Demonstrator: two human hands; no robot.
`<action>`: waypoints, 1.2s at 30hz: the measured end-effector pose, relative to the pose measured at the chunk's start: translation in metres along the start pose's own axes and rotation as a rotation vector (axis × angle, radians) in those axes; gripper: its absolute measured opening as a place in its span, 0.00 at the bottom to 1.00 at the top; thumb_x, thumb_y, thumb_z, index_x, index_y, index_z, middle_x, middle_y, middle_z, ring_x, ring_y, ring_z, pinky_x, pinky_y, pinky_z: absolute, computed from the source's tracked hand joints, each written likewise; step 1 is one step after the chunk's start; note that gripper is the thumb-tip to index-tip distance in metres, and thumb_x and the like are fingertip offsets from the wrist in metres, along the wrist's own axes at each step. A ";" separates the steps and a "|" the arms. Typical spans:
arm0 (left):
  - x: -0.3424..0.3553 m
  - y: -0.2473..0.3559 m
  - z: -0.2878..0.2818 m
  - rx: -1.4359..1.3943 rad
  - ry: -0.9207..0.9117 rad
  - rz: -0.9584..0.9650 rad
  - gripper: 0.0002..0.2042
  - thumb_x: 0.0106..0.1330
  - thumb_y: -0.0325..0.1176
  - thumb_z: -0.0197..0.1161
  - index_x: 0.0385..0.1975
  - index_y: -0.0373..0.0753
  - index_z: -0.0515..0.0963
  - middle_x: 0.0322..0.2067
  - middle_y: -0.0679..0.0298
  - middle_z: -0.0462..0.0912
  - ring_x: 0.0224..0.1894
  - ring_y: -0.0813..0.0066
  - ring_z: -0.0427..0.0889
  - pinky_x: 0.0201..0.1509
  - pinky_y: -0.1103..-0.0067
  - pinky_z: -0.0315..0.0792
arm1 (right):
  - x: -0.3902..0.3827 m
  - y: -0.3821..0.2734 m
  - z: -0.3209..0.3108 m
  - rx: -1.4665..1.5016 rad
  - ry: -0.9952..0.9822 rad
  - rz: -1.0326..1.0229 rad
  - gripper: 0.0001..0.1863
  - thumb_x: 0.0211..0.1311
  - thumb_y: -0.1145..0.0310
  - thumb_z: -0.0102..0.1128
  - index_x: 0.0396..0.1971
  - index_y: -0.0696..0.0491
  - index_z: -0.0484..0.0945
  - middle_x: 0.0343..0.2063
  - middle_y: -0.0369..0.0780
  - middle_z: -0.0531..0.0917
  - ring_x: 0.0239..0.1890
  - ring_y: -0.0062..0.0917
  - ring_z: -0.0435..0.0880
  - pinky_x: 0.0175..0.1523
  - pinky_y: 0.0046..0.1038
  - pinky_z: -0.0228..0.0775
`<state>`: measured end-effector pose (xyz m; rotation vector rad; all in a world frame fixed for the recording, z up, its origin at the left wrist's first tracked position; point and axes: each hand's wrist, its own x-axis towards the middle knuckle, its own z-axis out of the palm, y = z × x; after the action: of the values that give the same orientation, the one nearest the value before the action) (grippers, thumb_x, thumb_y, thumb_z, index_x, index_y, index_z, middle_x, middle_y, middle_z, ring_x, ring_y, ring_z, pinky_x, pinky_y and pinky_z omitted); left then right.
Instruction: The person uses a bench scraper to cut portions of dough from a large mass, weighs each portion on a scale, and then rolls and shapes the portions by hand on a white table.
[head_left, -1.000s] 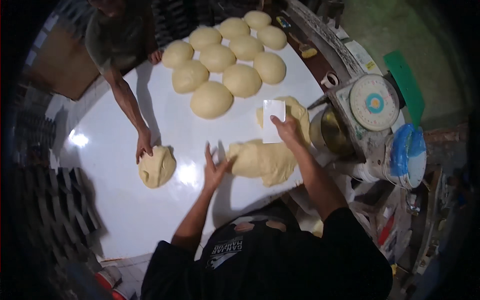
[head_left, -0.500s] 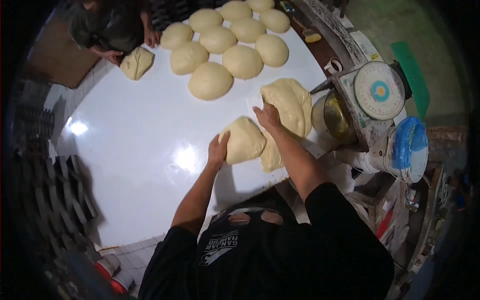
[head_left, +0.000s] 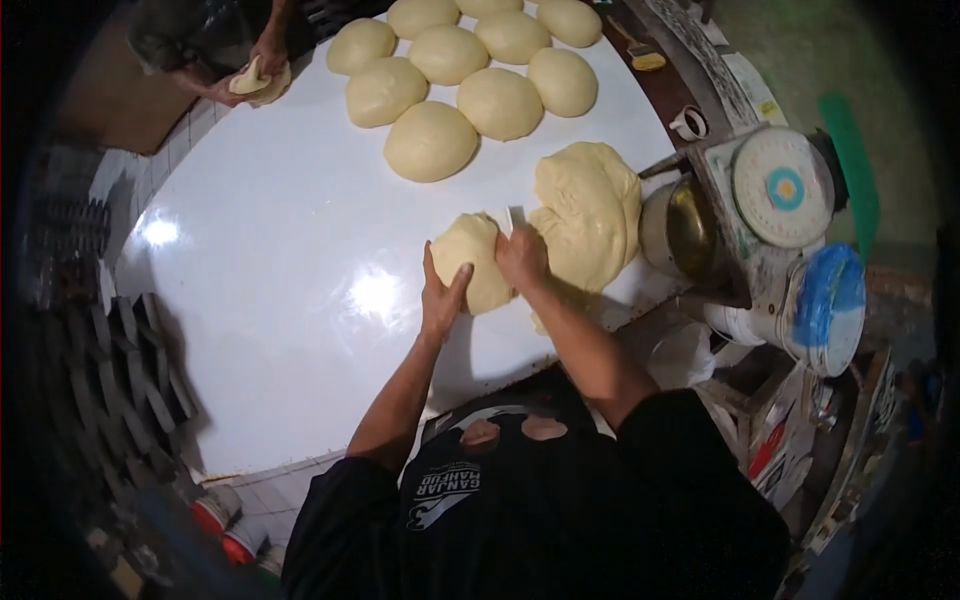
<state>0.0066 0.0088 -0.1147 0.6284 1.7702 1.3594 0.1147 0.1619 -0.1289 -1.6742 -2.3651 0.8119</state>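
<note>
My left hand (head_left: 445, 288) grips the left side of a cut piece of pale dough (head_left: 478, 255), thumb on top and fingers round its edge. My right hand (head_left: 522, 258) is closed on a pale flat scraper (head_left: 512, 216), seen mostly edge-on, between that piece and a larger, irregular mass of dough (head_left: 590, 205) to the right. Beyond them, several smooth dough balls (head_left: 430, 140) sit grouped at the back of the white tabletop (head_left: 260, 330).
At upper left a co-worker's hands (head_left: 258, 75) hold dough. On the right stand a dial scale (head_left: 780, 175), a metal pot (head_left: 670, 240), a blue-lidded bucket (head_left: 828, 300) and a cup (head_left: 688, 125). Dark stacked trays (head_left: 135, 370) border the left, a brush (head_left: 645, 60) the upper right.
My left hand has taken hold of a dough piece, now apart from the larger mass. My right hand moved left with the scraper. The co-worker's dough moved back to the table's far-left edge.
</note>
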 end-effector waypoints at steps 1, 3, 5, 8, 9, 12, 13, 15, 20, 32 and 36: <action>0.017 0.003 -0.005 -0.197 -0.053 -0.060 0.40 0.72 0.43 0.66 0.76 0.34 0.51 0.68 0.49 0.68 0.68 0.63 0.71 0.70 0.69 0.69 | 0.011 -0.003 -0.003 0.017 0.025 -0.024 0.21 0.66 0.55 0.62 0.38 0.62 0.82 0.33 0.55 0.85 0.39 0.49 0.87 0.43 0.46 0.78; 0.038 0.018 -0.013 -0.371 -0.135 -0.088 0.37 0.73 0.44 0.64 0.74 0.36 0.54 0.66 0.50 0.70 0.67 0.63 0.73 0.69 0.68 0.71 | 0.028 0.008 -0.015 0.364 -0.238 -0.022 0.20 0.65 0.56 0.62 0.33 0.61 0.84 0.25 0.54 0.84 0.31 0.44 0.88 0.41 0.44 0.79; 0.049 0.039 -0.019 -0.731 -0.243 -0.235 0.32 0.75 0.47 0.61 0.72 0.38 0.59 0.64 0.53 0.73 0.64 0.60 0.76 0.66 0.64 0.76 | 0.017 0.017 -0.036 0.608 -0.194 -0.019 0.21 0.66 0.54 0.64 0.38 0.62 0.84 0.27 0.49 0.86 0.32 0.33 0.88 0.41 0.38 0.80; 0.063 0.090 -0.005 -0.960 -0.430 -0.326 0.30 0.76 0.51 0.56 0.70 0.40 0.63 0.65 0.53 0.74 0.63 0.57 0.78 0.65 0.59 0.77 | -0.016 0.042 -0.093 1.468 -0.378 0.371 0.21 0.67 0.55 0.65 0.43 0.61 0.84 0.33 0.44 0.88 0.36 0.28 0.88 0.42 0.33 0.81; 0.071 0.112 0.010 -1.064 -0.514 -0.380 0.29 0.77 0.52 0.55 0.70 0.39 0.65 0.65 0.52 0.74 0.63 0.57 0.78 0.65 0.59 0.77 | -0.022 0.063 -0.110 1.483 -0.367 0.398 0.22 0.67 0.55 0.66 0.46 0.60 0.83 0.34 0.41 0.88 0.37 0.26 0.87 0.43 0.31 0.81; 0.099 0.210 0.071 -0.964 -0.685 -0.270 0.29 0.77 0.52 0.54 0.69 0.39 0.66 0.64 0.53 0.76 0.63 0.57 0.79 0.65 0.59 0.76 | -0.040 0.118 -0.133 1.363 -0.196 0.301 0.23 0.67 0.53 0.67 0.49 0.58 0.83 0.36 0.38 0.87 0.37 0.22 0.86 0.42 0.28 0.80; 0.102 0.250 0.094 -0.920 -0.791 -0.223 0.29 0.77 0.51 0.54 0.69 0.38 0.66 0.64 0.53 0.76 0.62 0.57 0.79 0.65 0.59 0.76 | -0.044 0.143 -0.130 1.241 -0.189 0.289 0.23 0.68 0.53 0.66 0.50 0.58 0.83 0.37 0.37 0.87 0.38 0.21 0.86 0.43 0.28 0.79; 0.111 0.332 0.144 -0.794 -0.872 -0.133 0.29 0.78 0.50 0.53 0.70 0.38 0.65 0.64 0.53 0.77 0.61 0.57 0.80 0.63 0.60 0.79 | -0.055 0.163 -0.135 1.213 -0.211 0.286 0.24 0.68 0.53 0.64 0.52 0.58 0.82 0.38 0.37 0.87 0.39 0.20 0.86 0.45 0.28 0.78; 0.103 0.490 0.342 -0.590 -1.151 0.003 0.25 0.72 0.39 0.64 0.64 0.35 0.68 0.52 0.52 0.81 0.53 0.59 0.84 0.52 0.63 0.85 | -0.111 0.174 -0.206 1.286 -0.164 0.313 0.24 0.69 0.55 0.66 0.57 0.55 0.80 0.41 0.36 0.87 0.40 0.21 0.86 0.46 0.29 0.78; 0.143 0.498 0.452 0.931 -0.119 1.183 0.46 0.66 0.78 0.41 0.75 0.48 0.62 0.70 0.44 0.67 0.71 0.47 0.69 0.74 0.63 0.63 | -0.147 0.243 -0.156 1.391 -0.052 0.520 0.19 0.68 0.57 0.69 0.51 0.54 0.83 0.39 0.35 0.87 0.39 0.22 0.86 0.44 0.28 0.77; 0.164 0.397 0.296 0.037 -0.396 1.033 0.34 0.76 0.45 0.59 0.74 0.32 0.58 0.71 0.45 0.67 0.71 0.54 0.69 0.72 0.65 0.64 | -0.170 0.230 -0.144 1.271 0.017 0.379 0.21 0.71 0.51 0.64 0.49 0.54 0.83 0.36 0.34 0.86 0.36 0.18 0.82 0.44 0.28 0.75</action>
<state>0.1274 0.4193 0.1840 1.8491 1.1374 1.6576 0.4278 0.1131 -0.0881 -1.4032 -0.9404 1.7770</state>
